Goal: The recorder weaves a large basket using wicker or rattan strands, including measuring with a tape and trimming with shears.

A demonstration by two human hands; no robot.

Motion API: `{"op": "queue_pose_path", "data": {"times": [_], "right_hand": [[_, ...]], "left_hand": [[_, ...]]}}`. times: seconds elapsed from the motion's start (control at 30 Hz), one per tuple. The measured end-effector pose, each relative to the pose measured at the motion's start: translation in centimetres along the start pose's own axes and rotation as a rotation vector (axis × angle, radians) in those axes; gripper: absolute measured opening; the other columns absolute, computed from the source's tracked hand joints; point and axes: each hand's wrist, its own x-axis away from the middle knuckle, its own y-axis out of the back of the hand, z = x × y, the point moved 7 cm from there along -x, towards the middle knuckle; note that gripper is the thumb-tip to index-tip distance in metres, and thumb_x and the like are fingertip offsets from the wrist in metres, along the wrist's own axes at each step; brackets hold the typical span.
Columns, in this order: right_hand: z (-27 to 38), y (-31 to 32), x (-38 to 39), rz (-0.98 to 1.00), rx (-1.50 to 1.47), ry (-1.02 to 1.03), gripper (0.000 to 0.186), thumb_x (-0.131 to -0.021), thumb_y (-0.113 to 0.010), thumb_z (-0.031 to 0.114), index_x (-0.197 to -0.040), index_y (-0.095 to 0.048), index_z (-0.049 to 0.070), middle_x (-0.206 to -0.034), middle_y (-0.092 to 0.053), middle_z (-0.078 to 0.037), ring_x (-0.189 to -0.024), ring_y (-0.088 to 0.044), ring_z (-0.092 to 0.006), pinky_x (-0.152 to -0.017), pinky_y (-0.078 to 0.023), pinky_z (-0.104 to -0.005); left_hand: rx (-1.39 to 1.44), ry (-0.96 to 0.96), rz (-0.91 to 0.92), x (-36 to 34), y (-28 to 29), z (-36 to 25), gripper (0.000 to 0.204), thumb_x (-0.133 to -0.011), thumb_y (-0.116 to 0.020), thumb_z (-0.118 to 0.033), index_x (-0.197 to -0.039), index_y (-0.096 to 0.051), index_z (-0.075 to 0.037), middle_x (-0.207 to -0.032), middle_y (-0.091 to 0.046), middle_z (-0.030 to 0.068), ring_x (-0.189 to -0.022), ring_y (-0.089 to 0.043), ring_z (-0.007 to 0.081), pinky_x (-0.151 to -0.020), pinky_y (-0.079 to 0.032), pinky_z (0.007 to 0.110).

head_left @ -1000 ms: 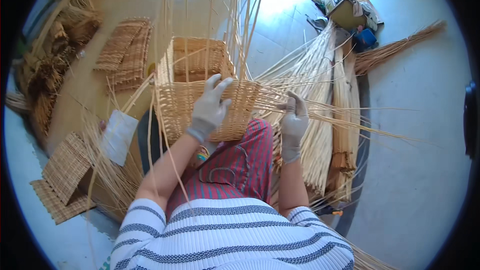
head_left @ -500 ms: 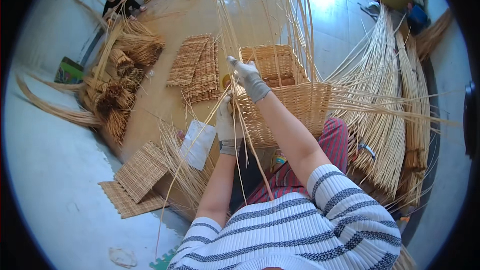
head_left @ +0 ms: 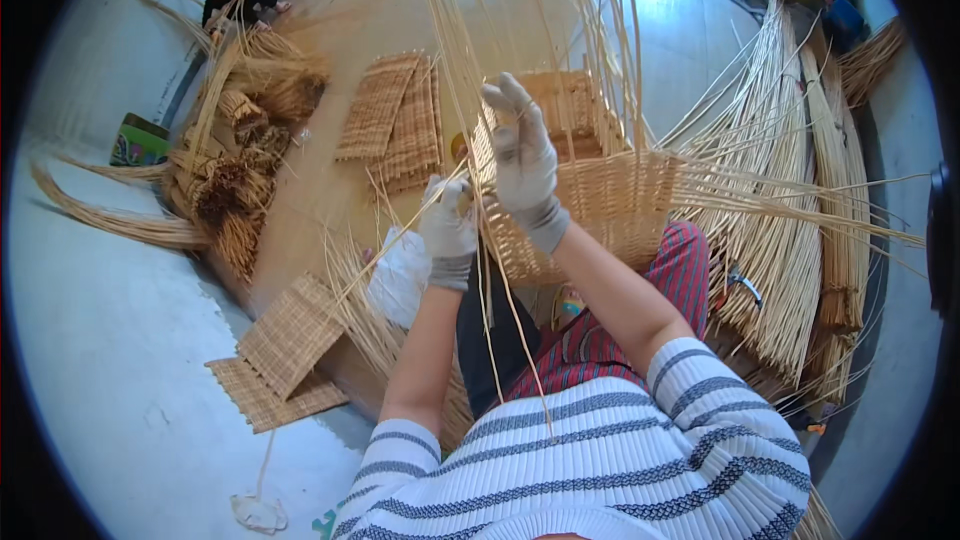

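Note:
A half-woven wicker basket point(head_left: 615, 205) rests tilted before my knees, its long loose stakes rising at the far side and sticking out to the right. At its left edge my left hand point(head_left: 448, 220), in a pale glove with a grey cuff, is curled around thin wicker strands point(head_left: 378, 278). My right hand point(head_left: 524, 152), gloved alike, is raised over the basket's left corner with the fingers stretched upward and apart; I see nothing held in it. A few loose strands point(head_left: 488, 305) hang from the corner toward my lap.
Woven panels point(head_left: 390, 115) lie on the floor beyond, and more panels point(head_left: 290, 335) at the lower left. Bundled wicker point(head_left: 240, 170) is piled along the left wall. Long wicker rods point(head_left: 770, 240) fan out at the right. A co-worker point(head_left: 235, 0) sits far left.
My right hand has lifted off the basket corner, turned upright and spread its fingers. The left hand has risen slightly and shifted left, still gripping strands. The view has shifted a little.

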Motion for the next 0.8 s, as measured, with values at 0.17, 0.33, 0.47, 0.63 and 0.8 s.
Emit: {"op": "queue_pose_path", "data": {"times": [0.17, 0.33, 0.47, 0.63, 0.8], "right_hand": [[-4.4, 2.7, 4.8, 0.081, -0.440, -0.673, 0.028, -0.109, -0.043, 0.014, -0.131, -0.058, 0.005, -0.075, -0.050, 0.003, -0.057, -0.038, -0.0062, -0.056, -0.044, -0.0249], [-5.0, 6.8, 5.1, 0.015, -0.453, -0.714, 0.023, -0.108, -0.047, 0.018, -0.120, -0.062, 0.004, -0.084, -0.064, -0.003, -0.072, -0.060, -0.0124, -0.074, -0.059, -0.0333], [-4.4, 12.0, 5.2, -0.133, 0.155, -1.140, 0.014, -0.102, -0.060, 0.012, -0.112, -0.068, 0.006, -0.103, -0.074, -0.008, -0.095, -0.070, -0.0165, -0.080, -0.060, -0.0323], [-1.9, 4.0, -2.8, 0.334, 0.560, -0.074, 0.037, -0.098, -0.060, 0.004, -0.134, -0.061, 0.010, -0.117, -0.071, -0.012, -0.096, -0.070, -0.0164, -0.075, -0.056, -0.0272], [-3.2, 6.9, -2.7, 0.194, 0.363, -0.136, 0.061, -0.094, -0.051, -0.008, -0.150, -0.041, 0.012, -0.107, -0.070, -0.005, -0.081, -0.063, -0.0108, -0.074, -0.053, -0.0259]], "left_hand": [[-0.020, -0.028, 0.040, 0.1, 0.0, 0.2, 0.032, -0.074, -0.081, -0.012, -0.098, -0.061, -0.008, -0.096, -0.065, 0.0098, -0.097, -0.063, 0.0324, -0.110, -0.042, 0.049], [-0.070, 0.032, -0.033, 1.2, 0.8, -1.3, 0.024, -0.079, -0.078, -0.012, -0.100, -0.065, -0.011, -0.103, -0.068, 0.0093, -0.095, -0.066, 0.0321, -0.082, -0.052, 0.043], [-0.021, 0.072, 0.283, 2.2, -2.5, -3.2, 0.069, -0.085, -0.075, -0.023, -0.149, -0.047, -0.025, -0.144, -0.053, 0.0140, -0.104, -0.066, 0.0315, -0.082, -0.055, 0.042], [-0.199, 0.081, 0.361, 2.4, -4.8, -4.3, 0.086, -0.085, -0.074, -0.028, -0.159, -0.030, -0.035, -0.153, -0.038, 0.0251, -0.125, -0.057, 0.0407, -0.090, -0.055, 0.044], [-0.272, 0.070, 0.326, 1.9, -3.9, -4.8, 0.077, -0.085, -0.073, -0.023, -0.154, -0.040, -0.032, -0.145, -0.047, 0.0256, -0.116, -0.061, 0.0416, -0.086, -0.055, 0.046]]}}
